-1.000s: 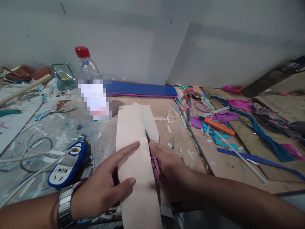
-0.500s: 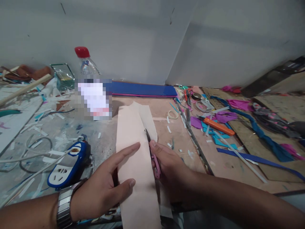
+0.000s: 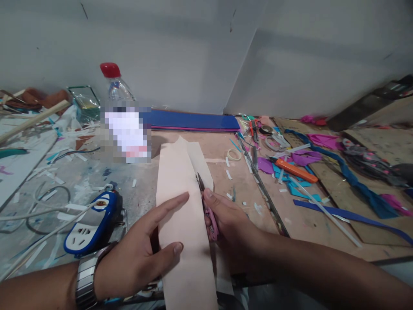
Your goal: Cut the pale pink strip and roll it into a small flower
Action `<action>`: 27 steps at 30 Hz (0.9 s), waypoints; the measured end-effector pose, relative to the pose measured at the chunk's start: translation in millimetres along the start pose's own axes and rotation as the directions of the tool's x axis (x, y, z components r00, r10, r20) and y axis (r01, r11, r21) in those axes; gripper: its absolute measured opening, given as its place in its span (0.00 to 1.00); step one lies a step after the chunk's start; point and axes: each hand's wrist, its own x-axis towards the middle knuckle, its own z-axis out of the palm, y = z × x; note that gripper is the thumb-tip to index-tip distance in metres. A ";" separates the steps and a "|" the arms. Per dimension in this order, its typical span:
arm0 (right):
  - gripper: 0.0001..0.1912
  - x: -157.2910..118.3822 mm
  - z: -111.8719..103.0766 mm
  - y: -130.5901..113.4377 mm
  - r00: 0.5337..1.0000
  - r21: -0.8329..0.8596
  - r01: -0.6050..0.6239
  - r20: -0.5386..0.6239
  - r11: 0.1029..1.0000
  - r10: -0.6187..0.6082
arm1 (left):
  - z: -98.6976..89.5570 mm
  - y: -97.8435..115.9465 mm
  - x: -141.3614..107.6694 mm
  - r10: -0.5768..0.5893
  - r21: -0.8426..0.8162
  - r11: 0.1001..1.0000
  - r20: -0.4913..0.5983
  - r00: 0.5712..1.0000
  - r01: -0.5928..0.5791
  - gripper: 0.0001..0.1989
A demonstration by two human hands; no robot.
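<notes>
A long pale pink sheet of paper [image 3: 180,185] runs from the table's front edge toward the back, with a cut flap [image 3: 200,159] parting from its right side. My left hand [image 3: 135,254] holds the sheet from the left, index finger and thumb lying apart on top; its other fingers are mostly hidden. On the right edge, my right hand [image 3: 229,215] is closed round the pink handles of a pair of scissors [image 3: 211,217]. The scissors' dark blades point away from me, slightly apart, at the cut between sheet and flap.
A blue-and-white power strip [image 3: 92,226] with cables lies at left. Behind it stands a red-capped bottle [image 3: 118,86] beside a blurred pale patch. Blue boards [image 3: 193,119] rest along the wall. At right are an orange utility knife [image 3: 297,170], a tape roll [image 3: 234,154] and coloured scraps.
The scissors' blades have opened a little at the cut. The sheet has shifted very slightly left, and both hands stay nearly in place.
</notes>
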 end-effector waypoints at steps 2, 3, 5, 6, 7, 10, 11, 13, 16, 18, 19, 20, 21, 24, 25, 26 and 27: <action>0.23 -0.1 0.1 0.6 1.000 0.009 -0.003 0.008 1.000 0.002 | 0.0 -0.1 -0.2 -0.017 -0.030 0.999 -0.023 1.000 0.016 0.35; 0.23 -0.2 0.2 0.9 1.000 0.018 -0.004 0.012 1.000 0.004 | 0.0 -0.1 -0.3 -0.026 -0.047 0.999 -0.028 0.999 0.025 0.35; 0.23 0.0 0.1 1.3 1.000 0.032 -0.007 0.018 0.999 0.007 | 0.1 -0.1 -0.6 -0.039 -0.068 0.997 -0.032 0.999 0.037 0.36; 0.22 0.3 0.0 1.4 1.000 0.033 -0.009 0.021 0.999 0.008 | 0.1 0.1 -0.7 -0.043 -0.075 0.996 -0.029 0.999 0.040 0.36; 0.22 0.6 -0.1 1.4 1.000 0.029 -0.007 0.026 1.000 0.007 | 0.1 0.4 -0.9 -0.044 -0.080 0.996 -0.025 0.999 0.042 0.36; 0.22 1.4 -0.4 0.8 0.999 0.017 0.003 0.038 1.000 -0.004 | 0.0 1.7 -1.4 -0.042 -0.088 0.995 -0.018 0.999 0.040 0.36; 0.22 1.4 -0.2 0.5 0.999 0.018 0.004 0.040 1.000 -0.005 | 0.0 2.2 -1.5 -0.040 -0.086 0.996 -0.017 0.999 0.038 0.35; 0.21 0.9 0.1 0.0 0.999 0.023 0.001 0.046 1.000 -0.002 | 0.0 2.9 -1.4 -0.029 -0.081 0.996 -0.030 0.999 0.027 0.35; 0.21 -0.1 0.5 -0.5 0.998 0.021 -0.002 0.056 1.000 0.001 | -0.5 2.4 -0.4 -0.017 -0.061 0.998 -0.040 0.999 0.015 0.35; 0.21 -0.3 0.5 -0.6 0.999 0.014 0.005 0.050 1.000 -0.005 | -1.5 1.0 0.6 -0.006 -0.023 1.000 -0.049 0.999 0.005 0.35; 0.21 -0.2 0.4 -0.8 0.999 0.010 0.010 0.045 1.000 -0.010 | -2.0 0.2 1.0 0.002 -0.007 1.000 -0.054 0.999 -0.002 0.35; 0.21 -0.1 0.3 -1.0 0.999 0.005 0.015 0.044 1.000 -0.015 | -2.5 -0.5 1.5 0.009 0.002 1.000 -0.059 0.998 -0.009 0.35; 0.20 0.1 0.2 -1.2 0.999 0.004 0.021 0.044 1.000 -0.021 | -2.8 -1.1 1.8 0.015 0.001 1.000 -0.062 0.998 -0.015 0.35; 0.20 0.7 -0.1 -1.5 0.998 0.019 0.022 0.056 1.000 -0.023 | -2.3 -1.1 2.1 0.006 -0.035 0.999 -0.055 0.998 -0.008 0.34; 0.21 0.9 -0.2 -1.4 0.998 0.027 0.018 0.059 0.999 -0.019 | -1.8 -0.6 1.8 -0.004 -0.046 0.999 -0.050 0.999 0.002 0.34; 0.21 1.1 -0.4 -1.1 0.998 0.031 0.015 0.060 0.999 -0.017 | -1.2 0.0 1.3 -0.012 -0.053 0.999 -0.048 0.999 0.010 0.34; 0.22 1.2 -0.6 -0.8 0.998 0.030 0.012 0.061 0.999 -0.014 | -0.6 0.7 0.7 -0.016 -0.057 0.998 -0.047 0.999 0.013 0.34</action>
